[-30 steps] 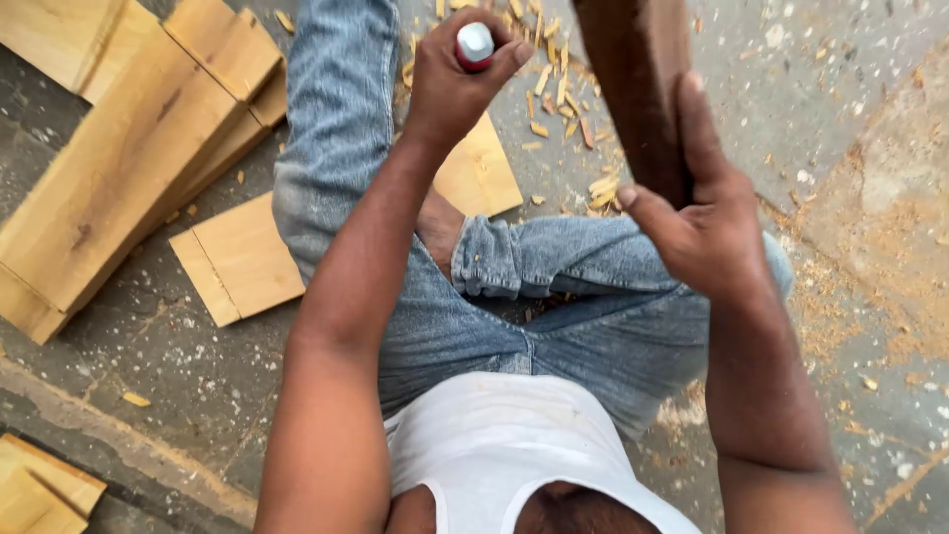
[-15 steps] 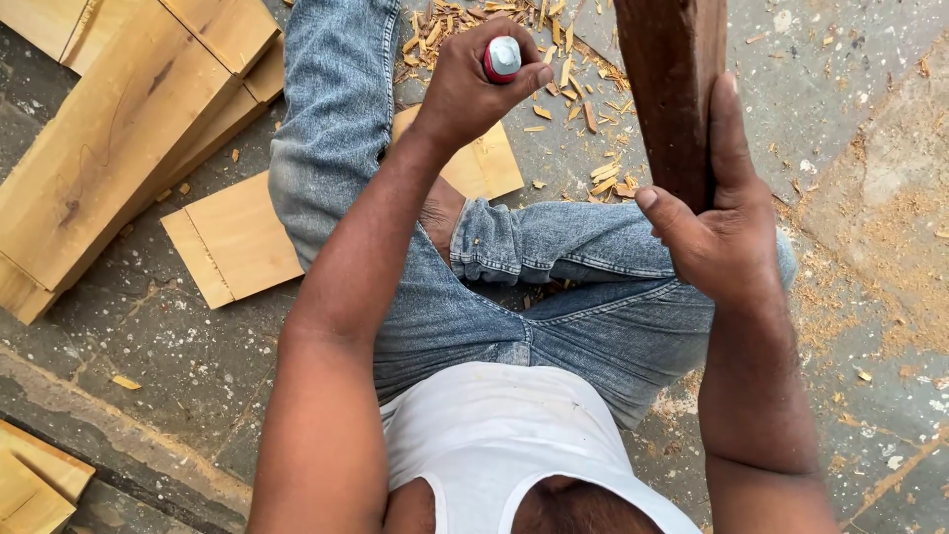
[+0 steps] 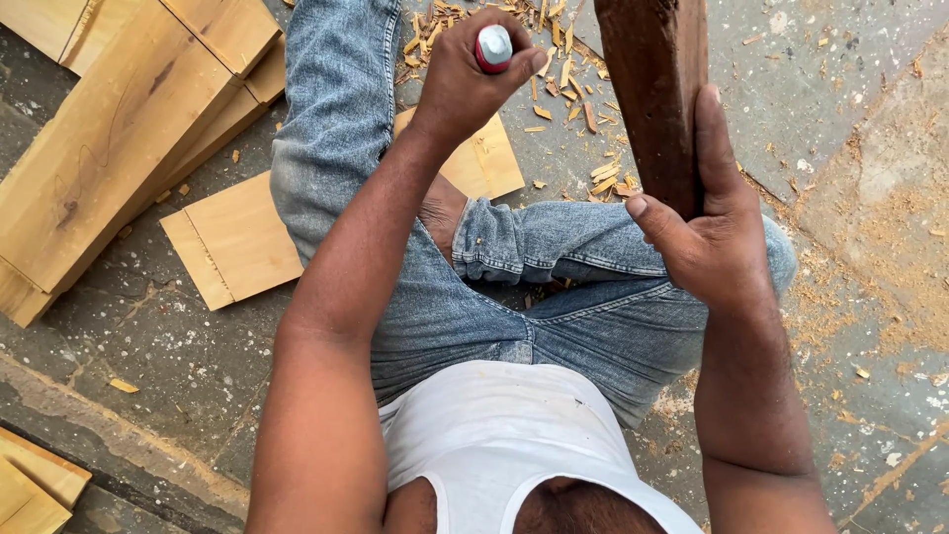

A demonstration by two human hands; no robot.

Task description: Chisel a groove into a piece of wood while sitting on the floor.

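Left hand (image 3: 465,74) is fisted tight round a red tool handle (image 3: 493,47), silver cap poking out up at 12 o'clock. Right hand (image 3: 707,232) clamps the dark wooden post (image 3: 652,94) at 1 o'clock, thumb lying straight up its side, both arms stretched forward.

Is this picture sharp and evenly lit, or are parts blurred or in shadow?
Head view: soft, even daylight with no glare and only faint shadows. The left hand on the red-capped tool, the right hand on the dark wooden piece and the wood chips look sharp; the white shirt nearest the camera is slightly soft.
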